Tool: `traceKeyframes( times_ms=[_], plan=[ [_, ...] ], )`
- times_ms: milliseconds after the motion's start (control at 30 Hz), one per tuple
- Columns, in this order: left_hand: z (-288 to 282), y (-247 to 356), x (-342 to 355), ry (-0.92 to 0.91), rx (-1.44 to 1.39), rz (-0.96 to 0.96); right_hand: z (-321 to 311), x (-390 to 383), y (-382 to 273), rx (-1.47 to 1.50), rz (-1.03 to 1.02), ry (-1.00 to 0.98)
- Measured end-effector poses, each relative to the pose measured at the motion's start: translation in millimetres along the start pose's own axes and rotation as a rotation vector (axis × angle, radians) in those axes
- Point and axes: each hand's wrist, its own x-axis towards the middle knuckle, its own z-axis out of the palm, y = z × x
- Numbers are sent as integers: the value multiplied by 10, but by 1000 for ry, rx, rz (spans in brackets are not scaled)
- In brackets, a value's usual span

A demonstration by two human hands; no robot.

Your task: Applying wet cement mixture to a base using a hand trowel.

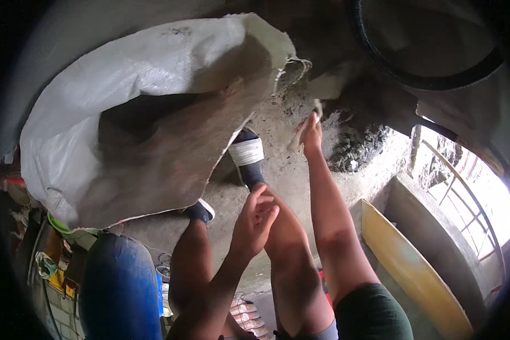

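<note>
A large white woven sack point(164, 62) gapes on the left, its inside dark and its contents hidden. My left hand point(256, 221) hangs in front of my knee, to the right of the sack's lower edge. Its fingers are loosely bent and apart, with nothing seen in them. My right arm reaches forward to the concrete floor point(277, 122), where my right hand point(311, 136) closes around a pale, blurred object point(318, 106) whose kind I cannot make out. Dark loose dirt point(354, 147) lies beside that hand.
A blue drum point(119, 283) stands at the lower left, near a green-rimmed container point(62, 224). On the right are a yellowish board point(408, 260), a curved grey panel point(436, 226) and a metal railing point(456, 175). A black ring-shaped tyre point(425, 82) hangs at the upper right.
</note>
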Motion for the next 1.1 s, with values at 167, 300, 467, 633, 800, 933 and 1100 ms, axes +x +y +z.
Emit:
traceKeyframes(
  times_ms=[167,300,467,633,800,933,1100],
  plan=[
    [-37,3,31,7,-8,0,119,186,320,-317,88,-5],
    [-29,-41,8,-4,97,-38,132,101,326,-27,-21,3],
    [10,-121,12,-16,101,51,95,-351,-285,-304,110,58],
    [-180,-557,-549,136,156,13,-402,-1723,-1363,-1040,-236,182],
    [-729,21,-1336,195,599,154,-1103,-2691,-2426,-1095,-239,102],
    [-1014,1097,-2232,257,742,172,-1758,-3311,-3103,-1042,-281,138],
    [-1482,1409,-3412,479,586,255,-2219,-3787,-3650,-1044,-430,173]
  ],
)
